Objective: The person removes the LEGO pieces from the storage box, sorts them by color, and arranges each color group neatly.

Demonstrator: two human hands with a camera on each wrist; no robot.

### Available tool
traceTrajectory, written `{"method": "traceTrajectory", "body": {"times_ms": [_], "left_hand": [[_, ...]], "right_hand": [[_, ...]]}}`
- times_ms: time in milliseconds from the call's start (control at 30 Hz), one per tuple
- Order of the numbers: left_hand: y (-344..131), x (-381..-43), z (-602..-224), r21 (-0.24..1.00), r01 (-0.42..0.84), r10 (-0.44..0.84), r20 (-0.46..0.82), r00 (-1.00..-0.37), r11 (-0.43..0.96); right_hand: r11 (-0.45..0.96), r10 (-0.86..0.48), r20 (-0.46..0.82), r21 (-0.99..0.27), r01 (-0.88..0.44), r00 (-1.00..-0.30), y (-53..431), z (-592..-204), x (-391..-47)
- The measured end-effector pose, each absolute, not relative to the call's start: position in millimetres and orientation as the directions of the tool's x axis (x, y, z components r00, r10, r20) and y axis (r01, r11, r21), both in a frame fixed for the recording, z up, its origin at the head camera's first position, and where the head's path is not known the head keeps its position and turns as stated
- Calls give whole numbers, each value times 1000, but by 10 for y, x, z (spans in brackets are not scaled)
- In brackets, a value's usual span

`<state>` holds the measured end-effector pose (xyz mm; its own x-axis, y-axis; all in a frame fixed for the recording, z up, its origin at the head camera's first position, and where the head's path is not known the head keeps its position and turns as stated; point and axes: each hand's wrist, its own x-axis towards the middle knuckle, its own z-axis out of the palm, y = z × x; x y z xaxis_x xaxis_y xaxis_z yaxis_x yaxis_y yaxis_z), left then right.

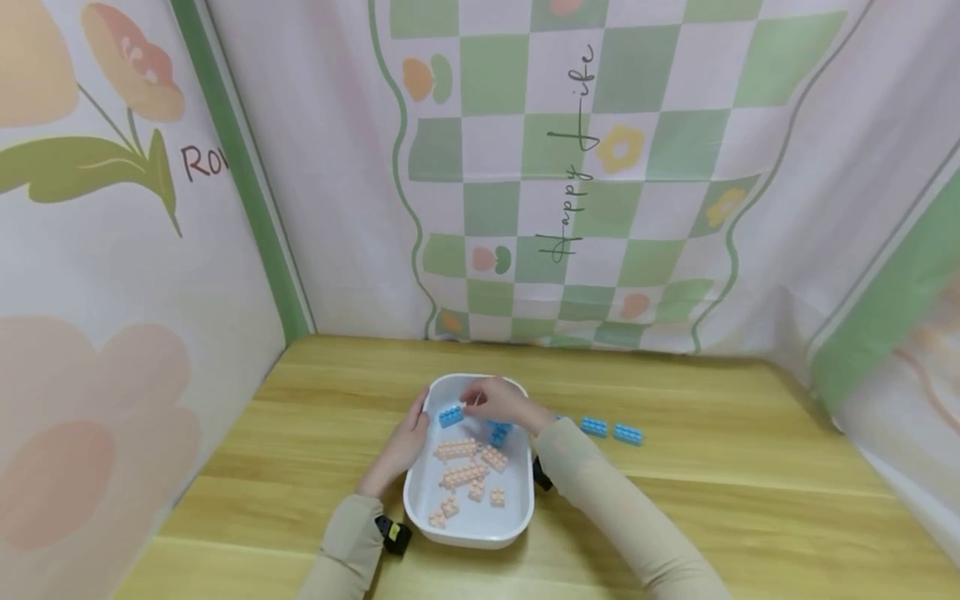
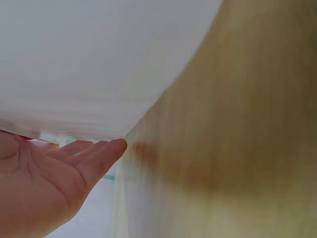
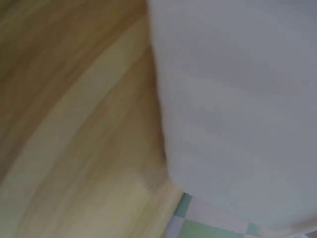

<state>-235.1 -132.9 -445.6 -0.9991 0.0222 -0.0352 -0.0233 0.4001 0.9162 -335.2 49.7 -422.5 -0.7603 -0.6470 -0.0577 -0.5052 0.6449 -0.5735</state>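
A white plastic tub (image 1: 468,533) stands on the wooden table, with blue and pale pink building bricks inside. My left hand (image 1: 406,439) lies along the tub's left side; in the left wrist view its fingers (image 2: 101,161) are stretched out against the outside under the rim, thumb hidden. Reaching over the right rim, my right hand (image 1: 498,400) has its fingertips at the right end of a blue building brick (image 1: 451,416) and seems to pinch it. Other blue bricks (image 1: 498,432) sit below that hand, partly covered. Pale pink bricks (image 1: 463,475) of several lengths lie loose toward the near end.
Right of the tub, two blue bricks (image 1: 594,427) lie on the wooden table (image 1: 712,500), and part of another shows behind the right sleeve. The tub's outer wall (image 3: 237,109) fills much of the right wrist view. Patterned curtains (image 1: 570,167) hang behind and beside the table.
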Motion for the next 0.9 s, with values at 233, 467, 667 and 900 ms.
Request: {"method": "traceTrajectory", "body": {"times_ms": [233,467,667,900], "left_hand": [[-1306,-2332,-4458,906,-13,28,-27,-999,423],[-1294,-2338,-4470,907,-10,18,-20,-1000,421],[-1304,-2349,-4471,911,-10,19,-19,-1000,412],[-1322,-2358,-4482,910,-16,10,-22,-1000,413]], "right_hand": [[543,-757,37,-519,-660,-652,482,-4296,-3339],[563,-737,3,-551,-616,-676,473,-4302,-3316],[575,-727,-16,-560,-596,-686,463,-4285,-3313],[564,-733,3,-555,-611,-680,449,-4287,-3320]]}}
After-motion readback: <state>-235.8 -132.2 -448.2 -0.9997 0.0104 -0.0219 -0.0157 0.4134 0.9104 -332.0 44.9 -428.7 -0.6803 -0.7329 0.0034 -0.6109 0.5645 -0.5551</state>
